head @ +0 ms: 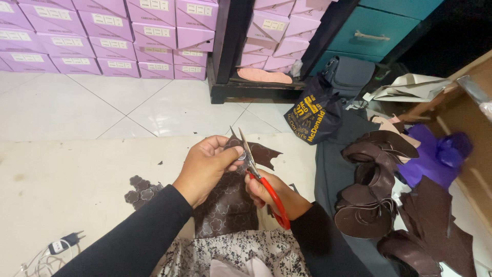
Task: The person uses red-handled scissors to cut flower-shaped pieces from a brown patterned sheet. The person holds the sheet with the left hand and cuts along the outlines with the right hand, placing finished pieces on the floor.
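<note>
Fingers of the left hand pinch the upper edge of a dark brown sheet of flower-embossed material at the centre of the frame, while the right hand is closed through the loops of red-handled scissors, whose blades stand parted and point up over the sheet's jagged top edge. The glossy sheet hangs from the hands toward a floral-print lap at the bottom centre. A small offcut of the same material lies just left of it on a cream mat that covers the lower left. Cut brown pieces are heaped at the right, beside purple material. White floor tiles run to stacked lilac boxes across the upper left, with a dark printed bag and a teal drawer unit at the upper right.
</note>
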Demonstrator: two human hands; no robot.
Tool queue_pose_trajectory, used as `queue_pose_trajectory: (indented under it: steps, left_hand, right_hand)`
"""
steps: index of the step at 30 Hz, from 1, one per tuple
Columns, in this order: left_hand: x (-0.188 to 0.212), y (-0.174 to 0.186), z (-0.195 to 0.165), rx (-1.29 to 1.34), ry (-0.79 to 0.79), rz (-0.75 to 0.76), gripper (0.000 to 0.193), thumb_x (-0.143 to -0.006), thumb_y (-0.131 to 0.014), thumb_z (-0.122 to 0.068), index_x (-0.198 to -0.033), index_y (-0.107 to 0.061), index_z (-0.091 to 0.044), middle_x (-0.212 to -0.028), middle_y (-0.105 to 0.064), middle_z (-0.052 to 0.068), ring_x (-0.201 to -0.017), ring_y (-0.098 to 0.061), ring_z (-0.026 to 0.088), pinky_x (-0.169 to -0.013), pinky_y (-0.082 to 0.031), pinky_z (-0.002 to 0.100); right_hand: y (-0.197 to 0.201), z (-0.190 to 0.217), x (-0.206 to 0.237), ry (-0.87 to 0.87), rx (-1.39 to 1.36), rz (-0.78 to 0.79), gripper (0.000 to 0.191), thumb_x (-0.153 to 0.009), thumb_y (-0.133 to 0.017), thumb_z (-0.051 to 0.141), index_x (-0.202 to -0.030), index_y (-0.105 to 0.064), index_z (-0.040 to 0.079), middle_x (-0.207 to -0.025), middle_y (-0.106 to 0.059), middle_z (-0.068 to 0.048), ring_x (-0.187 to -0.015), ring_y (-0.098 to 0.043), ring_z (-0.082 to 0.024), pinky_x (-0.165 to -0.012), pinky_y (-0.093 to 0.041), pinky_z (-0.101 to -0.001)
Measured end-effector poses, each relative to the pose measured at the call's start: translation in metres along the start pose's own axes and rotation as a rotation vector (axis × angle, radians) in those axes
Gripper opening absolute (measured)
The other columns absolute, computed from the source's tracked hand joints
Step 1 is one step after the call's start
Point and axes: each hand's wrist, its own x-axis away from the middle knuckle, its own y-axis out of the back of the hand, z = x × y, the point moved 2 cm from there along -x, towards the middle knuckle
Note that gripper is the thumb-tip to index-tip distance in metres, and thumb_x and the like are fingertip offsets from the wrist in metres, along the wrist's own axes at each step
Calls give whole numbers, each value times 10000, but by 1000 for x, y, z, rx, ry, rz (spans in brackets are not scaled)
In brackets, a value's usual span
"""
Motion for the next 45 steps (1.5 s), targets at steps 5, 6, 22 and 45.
queue_pose_trajectory:
  steps: [5, 6, 22, 45]
  left_hand:
    - [2, -2, -3, -3, -8, -15, 150, -918, -691, -113, -1017, -675, -1, -897, -734, 53, -787, -688, 96, -728, -562, 230]
    - [2, -3, -3, -4, -6, -21, 152, -916, -690, -114, -1015, -675, 0, -897, -736, 50, -788, -689, 96, -730, -562, 232]
    - [0, 0, 1, 26, 36, -2, 116, -895, -698, -84, -995, -671, -32, -860, -720, 17, -731, -642, 69, -636, -507, 212]
    - [-4, 2, 10, 64, 129, -52, 109, -859, -738, -130, -901, -648, -86, -806, -683, -10, -678, -580, 65, -580, -456, 217]
  right_hand:
    - [3, -5, -2, -38, -32, -32, 348, -1023, -534, 435, -1018, -504, 89, -766, -434, 15, -680, -433, -107, -622, -412, -266]
    - [3, -5, -2, -33, -34, -29, 348, -1025, -534, 434, -1017, -503, 87, -766, -433, 14, -675, -429, -107, -616, -408, -266]
    - [5, -6, 1, -19, 41, 47, 410, -1037, -502, 504, -1002, -484, 96, -834, -441, 15, -760, -483, -113, -706, -464, -277]
    - [6, -13, -7, -38, 48, -134, 386, -1023, -520, 459, -930, -509, 85, -724, -450, 9, -592, -437, -96, -542, -407, -261]
